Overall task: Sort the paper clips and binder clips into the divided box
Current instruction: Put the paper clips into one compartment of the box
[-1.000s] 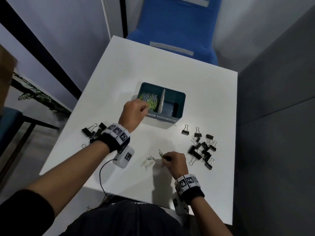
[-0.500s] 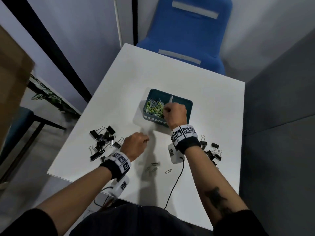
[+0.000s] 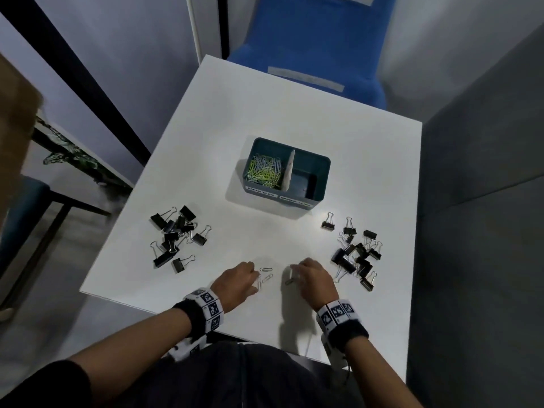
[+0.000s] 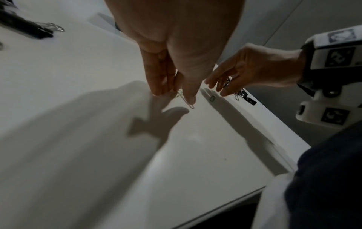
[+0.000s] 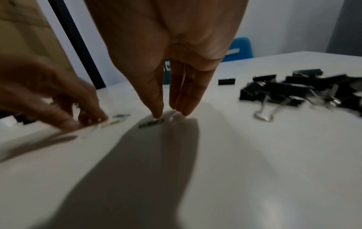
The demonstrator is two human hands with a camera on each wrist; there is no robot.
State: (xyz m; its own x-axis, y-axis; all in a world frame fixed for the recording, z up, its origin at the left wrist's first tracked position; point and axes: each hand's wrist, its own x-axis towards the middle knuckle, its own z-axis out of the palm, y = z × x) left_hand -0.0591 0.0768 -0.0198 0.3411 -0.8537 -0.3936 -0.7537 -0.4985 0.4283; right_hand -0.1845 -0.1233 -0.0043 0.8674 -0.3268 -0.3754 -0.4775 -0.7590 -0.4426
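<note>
The teal divided box [image 3: 322, 169] stands mid-table. Its left compartment holds coloured paper clips [image 3: 265, 172]; the right compartment looks empty. Black binder clips lie in a left pile [image 3: 176, 237] and a right pile [image 3: 356, 254] [image 5: 284, 91]. A few loose paper clips [image 3: 266, 273] lie near the front edge. My left hand [image 3: 238, 281] has straight fingers on the table, its thumb on a silver paper clip [image 4: 187, 100]. My right hand [image 3: 312, 278] points down with straight fingers, its thumb tip touching a dark paper clip [image 5: 151, 123].
The white table [image 3: 279, 113] ends just behind my wrists. A blue chair [image 3: 309, 39] stands at the far edge. A grey partition rises on the right, and a dark frame and wall on the left.
My right hand has come back from the box's paper clip compartment to the loose clips at the front. My left hand has dropped from beside the box onto a loose clip.
</note>
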